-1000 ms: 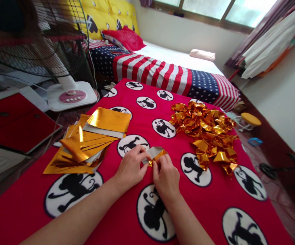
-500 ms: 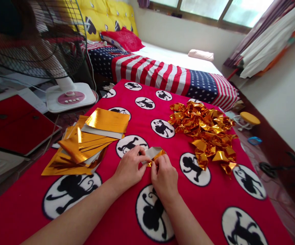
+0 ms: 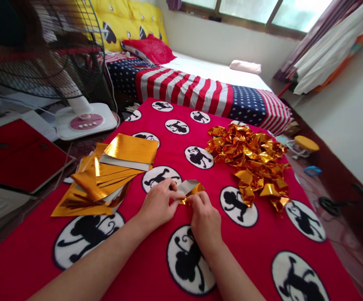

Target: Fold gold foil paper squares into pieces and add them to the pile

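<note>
Between my hands, a sheet of gold foil paper (image 3: 197,189) with a pale grey back is partly folded. My left hand (image 3: 160,201) pinches its left side between thumb and fingers. On the other side, my right hand (image 3: 205,215) grips the near right edge, its fingers curled over the fold. To the left lies a loose stack of flat gold paper sheets (image 3: 131,148), some with grey backs showing. A heap of folded gold paper pieces (image 3: 250,150) spreads over the right side of the cloth.
Everything lies on a red cloth (image 3: 131,267) with black monkey figures in white circles. A running fan (image 3: 85,119) stands at the left. Beyond the cloth is a bed (image 3: 187,90) with a striped and starred cover. A yellow stool (image 3: 307,143) sits at right.
My right hand has shifted slightly to the right along the paper's near edge. My left hand keeps its pinch almost in place. The stack and the heap are unchanged.
</note>
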`<state>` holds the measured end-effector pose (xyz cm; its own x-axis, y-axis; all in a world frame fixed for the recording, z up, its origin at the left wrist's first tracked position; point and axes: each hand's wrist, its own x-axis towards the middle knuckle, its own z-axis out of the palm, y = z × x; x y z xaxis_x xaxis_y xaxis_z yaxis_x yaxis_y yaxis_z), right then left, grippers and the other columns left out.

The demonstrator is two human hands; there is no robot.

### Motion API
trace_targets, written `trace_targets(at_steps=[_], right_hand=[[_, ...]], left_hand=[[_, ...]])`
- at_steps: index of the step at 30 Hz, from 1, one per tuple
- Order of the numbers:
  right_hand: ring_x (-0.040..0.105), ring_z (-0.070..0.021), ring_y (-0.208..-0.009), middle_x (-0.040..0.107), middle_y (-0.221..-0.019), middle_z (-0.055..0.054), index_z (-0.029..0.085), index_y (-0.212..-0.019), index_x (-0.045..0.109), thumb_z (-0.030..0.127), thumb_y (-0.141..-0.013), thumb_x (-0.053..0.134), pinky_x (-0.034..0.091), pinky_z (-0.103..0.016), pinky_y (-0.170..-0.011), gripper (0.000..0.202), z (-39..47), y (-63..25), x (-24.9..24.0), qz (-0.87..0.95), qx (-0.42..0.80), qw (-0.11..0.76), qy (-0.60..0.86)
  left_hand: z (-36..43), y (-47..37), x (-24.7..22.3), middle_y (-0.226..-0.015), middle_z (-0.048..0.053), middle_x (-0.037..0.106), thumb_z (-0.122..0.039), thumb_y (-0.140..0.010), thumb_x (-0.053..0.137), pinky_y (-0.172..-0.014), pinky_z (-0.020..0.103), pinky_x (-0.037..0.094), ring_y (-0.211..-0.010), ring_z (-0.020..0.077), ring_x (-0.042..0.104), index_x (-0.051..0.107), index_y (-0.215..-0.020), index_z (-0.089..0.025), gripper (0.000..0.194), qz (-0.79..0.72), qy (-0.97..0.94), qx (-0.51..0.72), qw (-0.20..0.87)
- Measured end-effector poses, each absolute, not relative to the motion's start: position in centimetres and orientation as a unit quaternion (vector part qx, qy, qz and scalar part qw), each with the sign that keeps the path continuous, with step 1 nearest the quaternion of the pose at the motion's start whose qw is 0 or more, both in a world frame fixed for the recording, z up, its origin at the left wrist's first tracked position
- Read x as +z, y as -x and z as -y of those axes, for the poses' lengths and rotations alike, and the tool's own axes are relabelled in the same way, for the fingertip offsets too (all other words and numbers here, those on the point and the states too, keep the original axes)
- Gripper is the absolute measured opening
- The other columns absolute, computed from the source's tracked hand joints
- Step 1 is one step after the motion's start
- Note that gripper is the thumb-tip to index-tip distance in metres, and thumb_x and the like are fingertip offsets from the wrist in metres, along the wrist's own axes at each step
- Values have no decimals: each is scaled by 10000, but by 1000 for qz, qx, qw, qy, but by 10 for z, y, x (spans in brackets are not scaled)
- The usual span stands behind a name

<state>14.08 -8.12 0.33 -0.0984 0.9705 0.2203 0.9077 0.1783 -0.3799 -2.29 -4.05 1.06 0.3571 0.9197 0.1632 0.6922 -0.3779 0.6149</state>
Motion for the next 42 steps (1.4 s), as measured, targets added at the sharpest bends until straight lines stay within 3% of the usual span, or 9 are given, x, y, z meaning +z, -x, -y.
trace_targets(at_steps=[5,11,17,22,27,34,42], right_hand=[[561,-132,-657,589,-957,-24,219,-959,599,98,-915,404,290,-253,-533,233,85,-139,2,743,68,219,629],[588,-147,-732,583,-947,-38,205,-963,596,150,-914,438,356,-233,-588,175,88,-136,4,740,93,244,620],[599,-137,-794,599,-946,-42,202,-908,651,37,-858,431,420,-213,-672,280,66,-148,6,772,151,279,551],[597,-113,-780,608,-913,-16,229,-778,694,44,-862,457,430,-203,-692,312,37,-162,6,801,187,279,495],[585,-124,-784,585,-923,-20,217,-791,673,26,-828,461,423,-220,-684,287,42,-154,9,780,168,260,544],[564,-169,-881,574,-963,-37,217,-834,679,94,-826,540,441,-277,-783,186,58,-146,12,737,184,284,585],[539,-202,-950,579,-998,-42,208,-851,669,85,-783,608,413,-341,-822,153,70,-137,8,688,184,321,624]], left_hand=[[39,25,13,-944,17,581,-126,-794,571,-742,301,461,-828,164,575,766,-904,-361,324,-500,-805,231,219],[31,36,3,-938,24,574,-20,-785,510,-705,252,469,-818,137,574,765,-871,-293,384,-446,-822,268,230],[15,54,-4,-1070,51,574,12,-795,492,-917,348,477,-1035,182,554,730,-957,-248,388,-435,-804,362,181],[18,54,8,-1247,45,515,-14,-799,535,-979,403,440,-1165,214,478,725,-987,-306,396,-417,-828,354,121],[30,50,20,-1404,-5,451,-98,-843,562,-1054,505,318,-1294,264,364,737,-924,-354,320,-362,-882,298,42],[31,53,20,-1123,-8,671,-204,-878,589,-966,411,327,-1156,221,485,721,-809,-280,168,-311,-909,276,21],[29,54,22,-1000,-19,720,-221,-909,555,-901,326,323,-1063,167,553,700,-876,-262,154,-279,-926,246,67]])
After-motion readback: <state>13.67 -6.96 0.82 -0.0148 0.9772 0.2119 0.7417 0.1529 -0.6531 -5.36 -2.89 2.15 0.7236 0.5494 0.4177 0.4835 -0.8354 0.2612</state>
